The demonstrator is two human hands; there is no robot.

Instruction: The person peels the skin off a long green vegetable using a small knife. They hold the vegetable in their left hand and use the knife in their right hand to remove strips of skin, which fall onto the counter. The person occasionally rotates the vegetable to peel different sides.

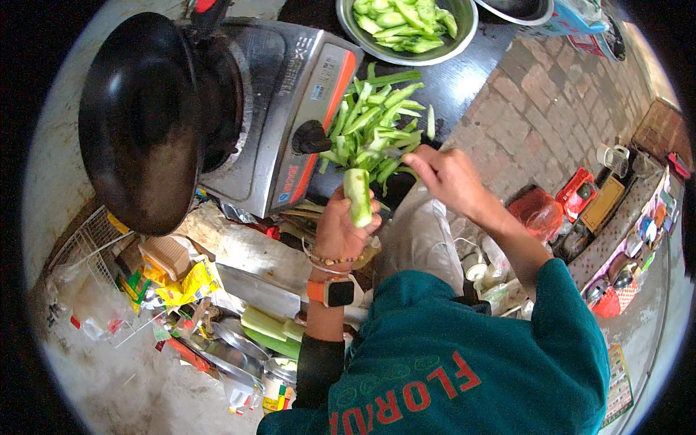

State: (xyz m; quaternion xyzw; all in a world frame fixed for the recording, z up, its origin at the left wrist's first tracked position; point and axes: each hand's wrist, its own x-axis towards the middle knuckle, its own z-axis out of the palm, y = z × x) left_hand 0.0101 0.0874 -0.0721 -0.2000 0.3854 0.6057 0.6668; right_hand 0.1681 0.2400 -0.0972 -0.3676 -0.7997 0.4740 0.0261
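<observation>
In the head view my left hand [343, 220] holds a short, pale green piece of peeled vegetable [357, 197], with a light spot of brown at its upper end. My right hand [435, 169] grips a small tool [392, 153], a peeler or knife; which one I cannot tell. The tool's front end lies just above the piece, over a heap of green peel strips [375, 117] on the black table [454, 89]. Behind the heap, a metal bowl [472, 32] holds cut green pieces [405, 24].
A gas stove [266, 81] with a black wok [138, 125] tilted on it stands at the left. Below it, a cleaver [258, 285] lies on a board near more peeled pieces [269, 326]. A red basket [535, 212] is on the right.
</observation>
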